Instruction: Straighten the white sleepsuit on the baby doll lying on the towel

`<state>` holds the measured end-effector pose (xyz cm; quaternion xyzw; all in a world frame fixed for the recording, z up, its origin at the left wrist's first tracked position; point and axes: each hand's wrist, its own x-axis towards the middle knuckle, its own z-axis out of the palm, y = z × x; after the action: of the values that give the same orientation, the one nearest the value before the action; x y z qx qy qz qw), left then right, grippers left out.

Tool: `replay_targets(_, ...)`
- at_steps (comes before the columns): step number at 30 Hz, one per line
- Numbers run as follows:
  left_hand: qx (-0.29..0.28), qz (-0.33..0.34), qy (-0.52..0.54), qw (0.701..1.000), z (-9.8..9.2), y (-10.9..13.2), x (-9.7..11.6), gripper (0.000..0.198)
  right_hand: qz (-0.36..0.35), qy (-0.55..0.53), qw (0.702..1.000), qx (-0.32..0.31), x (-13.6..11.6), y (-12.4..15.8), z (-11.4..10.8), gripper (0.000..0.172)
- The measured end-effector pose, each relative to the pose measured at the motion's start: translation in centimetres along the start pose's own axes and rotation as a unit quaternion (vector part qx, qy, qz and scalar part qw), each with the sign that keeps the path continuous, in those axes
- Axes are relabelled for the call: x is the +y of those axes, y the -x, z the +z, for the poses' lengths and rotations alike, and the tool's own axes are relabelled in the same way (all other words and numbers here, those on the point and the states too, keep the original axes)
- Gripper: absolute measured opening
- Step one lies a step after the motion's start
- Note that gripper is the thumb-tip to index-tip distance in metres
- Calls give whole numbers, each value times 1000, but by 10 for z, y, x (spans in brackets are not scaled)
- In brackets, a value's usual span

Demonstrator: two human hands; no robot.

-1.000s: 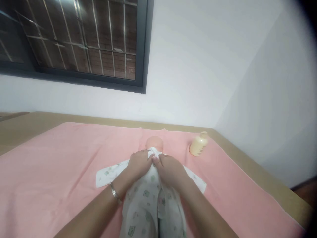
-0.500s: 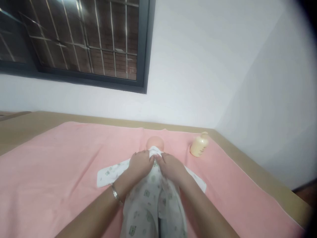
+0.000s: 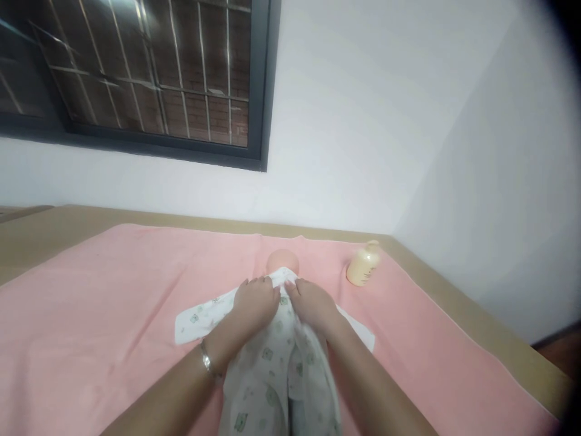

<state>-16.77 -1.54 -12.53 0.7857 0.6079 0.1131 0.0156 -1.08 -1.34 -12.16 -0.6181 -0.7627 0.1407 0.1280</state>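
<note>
White printed garment, small green motifs, sleeves spread wide

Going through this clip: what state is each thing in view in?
Left hand: on the garment near the neckline, grip unclear.
Right hand: opposite side of the neckline, grip unclear.
White printed garment: sleeves spread outward, gap low in the middle.
Rounded head: partly covered by the garment.
Bracelet: worn on left wrist.
Bottle: standing on the sheet; open or shut unclear.
Pink sheet: spread, lightly creased.
</note>
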Motion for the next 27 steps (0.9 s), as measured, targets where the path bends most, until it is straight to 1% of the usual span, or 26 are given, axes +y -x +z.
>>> replay_targets(2, -20, -13, 76, 997, 1, -7, -9, 44, -9, 2, 1000, 8, -8, 11, -5, 70)
replay_targets(4, -49, -9, 134, 990, 1, -10, -15, 45, -12, 0, 1000, 9, -13, 19, -9, 72)
replay_targets(6, -61, 0, 146, 987, 0, -10, -17, 47, -7, -1, 1000, 8, -13, 19, -9, 73)
replay_targets(8, -49, 3, 100, 994, -2, -6, -12, 48, -3, -4, 1000, 4, -7, 12, -6, 72)
replay_targets(10, -38, 7, 20, 999, -4, 0, -5, 43, -13, -16, 1000, -8, 3, 0, -1, 70)
replay_targets(12, -41, 26, -42, 998, -6, 5, 0, 37, -26, -34, 999, -22, 11, -10, 2, 68)
replay_targets(14, -47, 32, -54, 997, -7, 6, 1, 35, -32, -46, 998, -29, 16, -14, 3, 68)
replay_targets(16, -47, 10, -18, 999, -7, 3, -4, 37, -23, -40, 999, -27, 13, -11, 1, 69)
replay_targets(18, -52, -5, 56, 997, -6, -4, -12, 42, -14, -24, 1000, -11, 5, -1, -2, 69)
replay_targets(20, -69, 5, 132, 989, -4, -10, -19, 46, -10, -9, 1000, 10, -7, 11, -6, 69)
replay_targets(22, -80, 10, 161, 984, -4, -12, -20, 47, -17, 1, 999, 31, -17, 20, -6, 68)
replay_targets(24, -68, -11, 121, 990, -5, -8, -15, 47, -16, 17, 999, 44, -21, 20, -3, 67)
replay_targets(25, -58, -21, 78, 995, -6, -5, -10, 45, -11, 26, 998, 48, -20, 17, 0, 66)
replay_targets(27, -55, -15, -22, 998, -11, 5, 1, 37, 4, 31, 998, 45, -12, 6, 5, 64)
